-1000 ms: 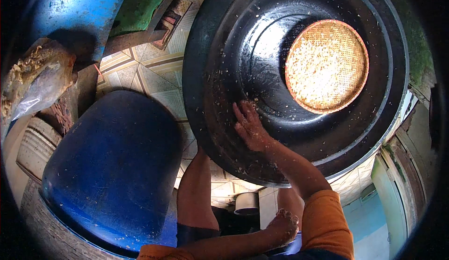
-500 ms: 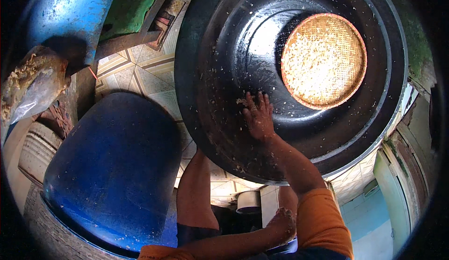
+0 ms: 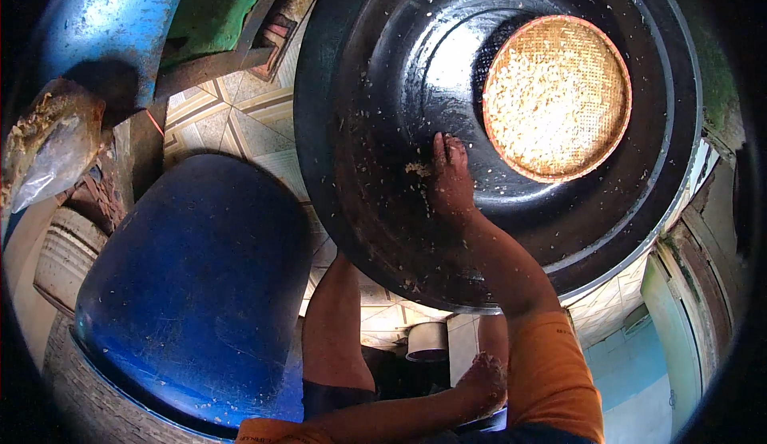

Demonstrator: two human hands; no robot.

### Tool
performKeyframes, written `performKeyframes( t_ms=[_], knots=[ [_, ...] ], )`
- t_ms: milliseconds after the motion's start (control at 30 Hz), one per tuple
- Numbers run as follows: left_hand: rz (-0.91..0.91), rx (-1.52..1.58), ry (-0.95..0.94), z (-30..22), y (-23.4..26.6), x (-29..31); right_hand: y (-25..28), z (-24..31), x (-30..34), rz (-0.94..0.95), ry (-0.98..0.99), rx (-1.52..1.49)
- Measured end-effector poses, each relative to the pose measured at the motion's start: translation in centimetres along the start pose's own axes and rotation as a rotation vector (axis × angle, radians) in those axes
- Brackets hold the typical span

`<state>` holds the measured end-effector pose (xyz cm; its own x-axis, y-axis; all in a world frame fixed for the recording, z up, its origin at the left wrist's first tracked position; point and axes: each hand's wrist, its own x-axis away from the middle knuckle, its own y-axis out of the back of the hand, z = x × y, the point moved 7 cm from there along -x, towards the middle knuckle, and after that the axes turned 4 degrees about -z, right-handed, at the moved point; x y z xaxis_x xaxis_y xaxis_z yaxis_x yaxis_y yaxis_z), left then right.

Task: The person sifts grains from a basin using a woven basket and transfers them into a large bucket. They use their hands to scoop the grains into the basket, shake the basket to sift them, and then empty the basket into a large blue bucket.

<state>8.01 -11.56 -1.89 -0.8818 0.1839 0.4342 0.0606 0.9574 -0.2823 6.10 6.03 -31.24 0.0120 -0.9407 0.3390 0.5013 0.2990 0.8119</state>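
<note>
Inside the basin: right hand (image 3: pixel 449 179) flat on the sloping inner wall of the big black basin (image 3: pixel 375 109), fingers together and stretched out, gripping nothing, pressed beside a small clump of pale grain flecks (image 3: pixel 417 170).
Round woven tray (image 3: pixel 557 97): on the basin floor, up and to the right of the right hand, near but apart from it, covered with pale grains.
Hidden or cut off: basin's upper rim lost at the top edge; palm of the right hand not visible; far right side dark and unreadable.
Right arm: enters from the lower edge, orange sleeve (image 3: pixel 551 372) at the upper arm, forearm stretched up over the basin rim.
Left hand (image 3: pixel 485 380): low near the bottom edge, loosely curled beside the orange sleeve, flecked with grain; cannot tell whether anything is held.
Left of the basin: large blue drum (image 3: pixel 192 284) on its side, patterned floor tiles (image 3: pixel 240 120) between.
Far left edge: crumpled clear plastic bag (image 3: pixel 48 152), contents hard to make out.
</note>
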Motion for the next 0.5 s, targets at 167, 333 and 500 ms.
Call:
performKeyframes(
  t_ms=[167, 333, 500],
  knots=[
    [-0.009, -0.010, 0.065, 0.8, -1.6, -0.5, -2.5, -0.4, 3.3, 0.331, -0.096, -0.287],
    [0.139, -0.052, -0.045, -0.8, 2.0, 1.0, 1.4, -4.2, 1.5, -0.120, -0.215, -0.064],
    [-0.108, 0.052, -0.014, 0.3, 0.7, 0.2, -1.0, -5.1, 4.4, 0.017, -0.135, -0.389]
  ],
)
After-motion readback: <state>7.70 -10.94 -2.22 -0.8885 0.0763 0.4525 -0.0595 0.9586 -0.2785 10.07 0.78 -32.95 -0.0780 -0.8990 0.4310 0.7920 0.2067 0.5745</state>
